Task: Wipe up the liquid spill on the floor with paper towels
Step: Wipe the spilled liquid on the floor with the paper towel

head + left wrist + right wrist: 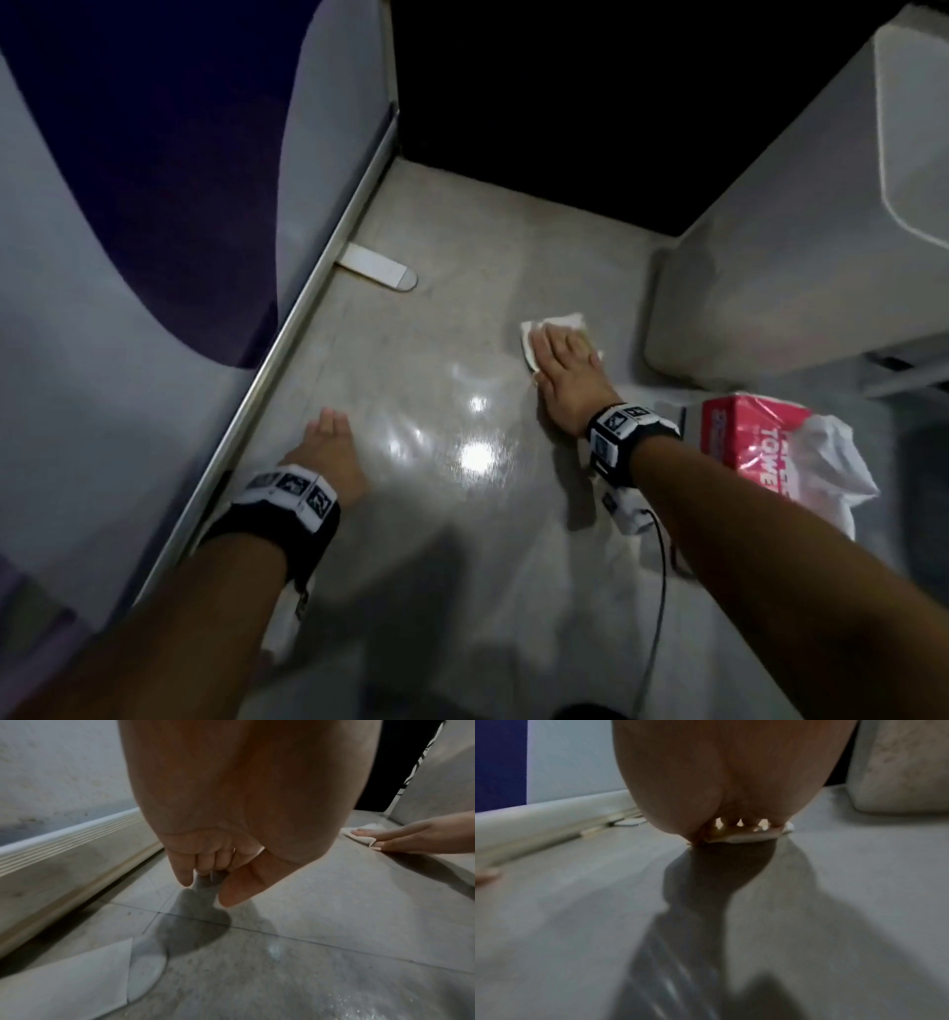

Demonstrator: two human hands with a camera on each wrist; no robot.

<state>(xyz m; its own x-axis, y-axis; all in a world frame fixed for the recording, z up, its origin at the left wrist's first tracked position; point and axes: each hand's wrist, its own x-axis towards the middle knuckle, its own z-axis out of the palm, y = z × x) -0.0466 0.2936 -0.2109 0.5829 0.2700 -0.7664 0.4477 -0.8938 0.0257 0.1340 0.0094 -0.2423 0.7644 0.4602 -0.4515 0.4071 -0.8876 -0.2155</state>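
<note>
My right hand (557, 354) lies flat, fingers straight, and presses a crumpled white paper towel (560, 324) onto the grey floor tiles near the white unit. The right wrist view shows the towel's edge (746, 838) squashed under the palm. A wet, shiny patch (462, 442) reflects light on the tiles between my hands, closer to me than the towel. My left hand (328, 426) hovers low by the wall's base strip, fingers relaxed and empty. In the left wrist view its fingers (185, 870) hang loosely curled over their shadow, and the right hand (411, 839) is on the towel (365, 832).
A red paper towel pack (744, 437) in a white plastic bag (832, 473) lies on the floor beside my right wrist. A white unit (770, 267) stands at the right, a wall with a metal base strip (308, 308) at the left. A flat white doorstop (380, 267) juts from it.
</note>
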